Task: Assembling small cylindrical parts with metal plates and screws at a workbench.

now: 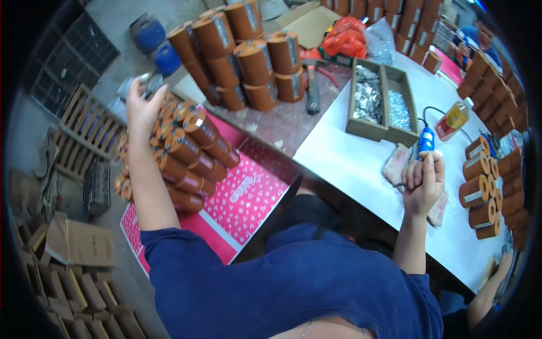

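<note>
Reaching over a slanted stack of brown cardboard tubes with metal caps (175,152) on the pink dotted sheet (248,192), the left hand (141,107) spreads open on top; the right hand (423,181) clenches a blue rotary tool (426,141). Few tubes lie on the white table (350,164); most seem left.

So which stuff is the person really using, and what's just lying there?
In use:
left hand on the stacked brown tubes
right hand gripping the blue tool

Lying about:
hammer
orange bag
yellow bottle
cardboard trays
</note>
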Demonstrator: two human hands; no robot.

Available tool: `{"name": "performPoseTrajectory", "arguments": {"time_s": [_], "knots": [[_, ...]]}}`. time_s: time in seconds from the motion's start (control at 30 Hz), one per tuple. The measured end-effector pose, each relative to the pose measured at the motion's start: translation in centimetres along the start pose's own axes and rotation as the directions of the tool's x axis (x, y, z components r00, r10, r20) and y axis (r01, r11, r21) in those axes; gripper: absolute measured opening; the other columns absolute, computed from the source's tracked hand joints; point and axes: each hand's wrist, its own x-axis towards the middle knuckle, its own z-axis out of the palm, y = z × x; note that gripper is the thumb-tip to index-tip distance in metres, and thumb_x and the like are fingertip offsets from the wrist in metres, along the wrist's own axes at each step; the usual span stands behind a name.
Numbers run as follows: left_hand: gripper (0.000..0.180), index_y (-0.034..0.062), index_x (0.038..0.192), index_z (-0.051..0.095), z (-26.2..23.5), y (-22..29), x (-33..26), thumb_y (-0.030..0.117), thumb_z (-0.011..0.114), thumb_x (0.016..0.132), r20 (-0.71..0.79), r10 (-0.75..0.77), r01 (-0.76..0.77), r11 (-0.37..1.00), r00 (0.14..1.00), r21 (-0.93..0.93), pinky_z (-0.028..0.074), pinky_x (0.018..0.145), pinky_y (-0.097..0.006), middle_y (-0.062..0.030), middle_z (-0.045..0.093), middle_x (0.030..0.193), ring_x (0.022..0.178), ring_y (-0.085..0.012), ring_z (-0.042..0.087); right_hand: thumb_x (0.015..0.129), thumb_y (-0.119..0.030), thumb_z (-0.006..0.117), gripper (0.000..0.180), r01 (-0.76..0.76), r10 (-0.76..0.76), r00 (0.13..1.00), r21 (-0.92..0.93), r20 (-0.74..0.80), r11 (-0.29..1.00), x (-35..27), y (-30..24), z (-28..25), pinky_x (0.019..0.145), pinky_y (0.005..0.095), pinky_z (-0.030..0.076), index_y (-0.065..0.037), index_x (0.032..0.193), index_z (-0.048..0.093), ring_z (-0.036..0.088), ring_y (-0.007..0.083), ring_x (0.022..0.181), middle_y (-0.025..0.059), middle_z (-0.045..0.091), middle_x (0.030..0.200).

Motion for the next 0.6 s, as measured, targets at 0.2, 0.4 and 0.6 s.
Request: {"name": "performPoseTrajectory", "arguments": {"time_s": [0.2, 0.4, 0.6], "knots": [[0.063, 0.0052, 0.115, 0.05, 9.4, 5.1, 7.7, 0.034, 0.074, 0.065, 0.097, 0.216, -0.222, 0.974, 0.972, 0.056, 0.038, 0.095, -0.038, -0.0189, 0.046, 0.12, 0.115, -0.0305, 0.043, 0.094, -0.014, 0.041, 0.016, 0.062, -0.063, 0.998, -0.039, -0.026, 0.997, -0.5, -1.2, -1.2, 0.038, 0.021, 0.029, -0.001, 0.089, 0.049, 0.029, 0.0054, 0.039, -0.0029, 0.031, 0.05], [0.075, 0.0134, 0.122, 0.046, 14.7, 5.4, 10.3, 0.04, 0.077, 0.059, 0.006, -0.085, 0.078, 0.936, 0.996, 0.343, 0.037, 0.097, -0.037, -0.0201, 0.031, 0.132, 0.12, -0.0344, 0.037, 0.094, -0.015, 0.042, 0.016, 0.094, -0.099, 0.993, -0.075, -0.07, 0.993, -1.3, -2.3, -2.9, 0.038, 0.0201, 0.028, -0.002, 0.088, 0.05, 0.029, 0.0046, 0.039, -0.0034, 0.032, 0.051], [0.065, 0.0056, 0.107, 0.055, 15.2, 3.5, 11.1, 0.034, 0.081, 0.055, -0.066, -0.056, 0.072, 0.957, 0.996, 0.283, 0.042, 0.092, -0.036, -0.0226, 0.037, 0.122, 0.113, -0.0329, 0.043, 0.094, -0.013, 0.042, 0.016, 0.1, -0.108, 0.988, -0.074, -0.113, 0.992, -1.6, -2.6, -3.3, 0.038, 0.0204, 0.028, -0.001, 0.088, 0.049, 0.029, 0.0046, 0.039, -0.0034, 0.032, 0.051]]}}
